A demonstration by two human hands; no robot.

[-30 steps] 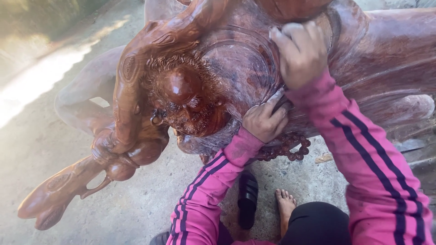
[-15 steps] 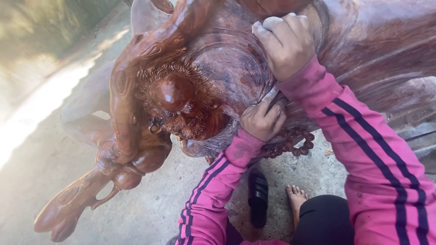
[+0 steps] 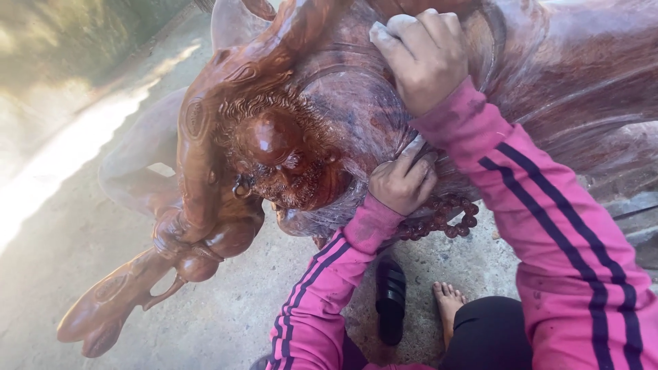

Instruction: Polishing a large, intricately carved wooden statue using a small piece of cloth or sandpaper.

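Large reddish-brown carved wooden statue [image 3: 288, 137] fills the view, glossy, lying across the frame; the bearded carved face [image 3: 281, 161] sits left of centre. A gourd-shaped carving [image 3: 120, 305] trails off at 8 o'clock over the concrete floor [image 3: 75, 226].

Change over the last second: the right hand has slid from about 1 o'clock toward 12, further up the curved torso; the left hand has barely shifted. Reads as a rubbing stroke over the surface, right hand doing the travel and left bracing.

Left hand [image 3: 403, 181]: curled nearly shut, pressing a small pale scrap [image 3: 415, 146] against the wood just right of the face, above a string of carved beads [image 3: 445, 216].

Right hand [image 3: 425, 55]: fisted, knuckles up; something pale shows at its left edge, but I cannot tell what.

Black sandal [image 3: 391, 298] and bare foot [image 3: 449, 308] at 6 o'clock.
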